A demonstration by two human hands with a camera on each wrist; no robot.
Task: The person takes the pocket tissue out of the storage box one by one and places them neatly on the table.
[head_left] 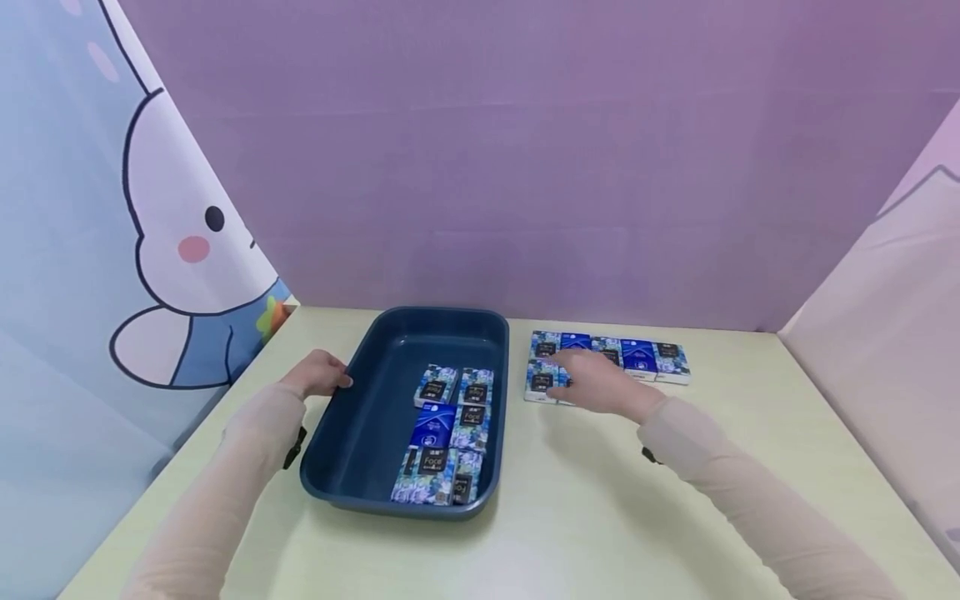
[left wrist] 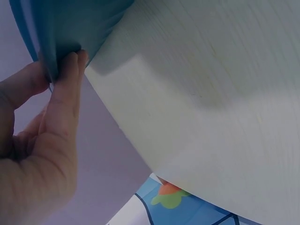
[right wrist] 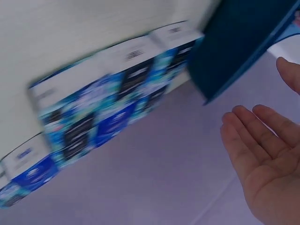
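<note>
My left hand point(head_left: 317, 374) pinches the left rim of a dark blue plastic tub point(head_left: 367, 417); in the left wrist view, thumb and fingers lie on either side of the tub's wall point(left wrist: 70, 28). Inside the tub, along its right half, lie several packs of tissues point(head_left: 434, 427), some blue and others flower-printed with black labels. My right hand point(head_left: 596, 381) is over a group of similar tissue packs point(head_left: 542, 377) right of the tub, partly hiding them. In the right wrist view its fingers point(right wrist: 246, 133) are extended and the palm holds nothing; the packs point(right wrist: 79, 131) there are blurred.
More tissue packs point(head_left: 671, 362) stand in a row towards the back right of the pale table point(head_left: 570, 525). A purple cloth point(head_left: 555, 167) hangs behind the table. Printed cloth point(head_left: 67, 250) hangs at the left, and a pale curtain point(head_left: 892, 333) at the right.
</note>
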